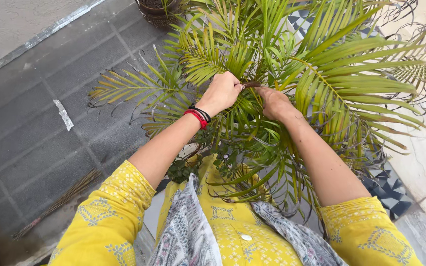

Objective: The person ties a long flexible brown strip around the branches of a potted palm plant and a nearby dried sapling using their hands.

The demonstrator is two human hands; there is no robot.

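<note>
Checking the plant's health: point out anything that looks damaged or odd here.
The palm plant has dried, curled brown fronds along its right side and yellowed leaflet tips at left. Both hands, left and right, grip a brown stem at its centre.

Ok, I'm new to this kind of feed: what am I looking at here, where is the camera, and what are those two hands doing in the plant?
There is no machine here. The one picture comes from a camera worn on a person's head, looking down past their yellow sleeves at their own bare hands. Both hands are pushed into the middle of a palm plant with long green fronds, some with dry brown tips. The left hand, with red and black bands on its wrist, is closed round a thin brown stem. The right hand is beside it among the fronds; what it grips is hidden. Below lies a grey tiled floor with a broom of thin sticks on it. The edge of a dark pot shows at the top.
</note>
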